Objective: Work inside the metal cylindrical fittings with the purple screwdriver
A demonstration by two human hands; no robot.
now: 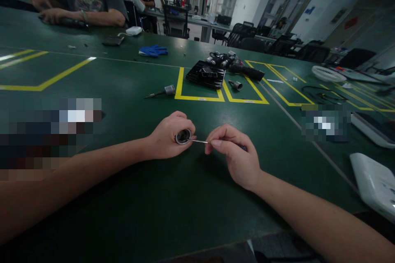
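My left hand (168, 135) is wrapped round a small cylindrical part with a metal rim (183, 136), its open round end turned towards me and its inside dark. Between the fingers of my right hand (236, 152) is a thin screwdriver (199, 141); its metal shaft points left and its tip reaches the rim of the part. A bit of dark handle shows by the right palm. Whether the tip touches anything inside the part cannot be made out. Both hands are low over the green table (185, 201).
Beyond my hands lie a grey-headed part with a thin rod (165, 91), a black plastic bag (206, 74), a metal connector (236, 85) and bundled dark cylinders (224, 59). Farther off are a blue glove (153, 51) and a seated person's arms (61, 16). A white device (375, 183) stands right.
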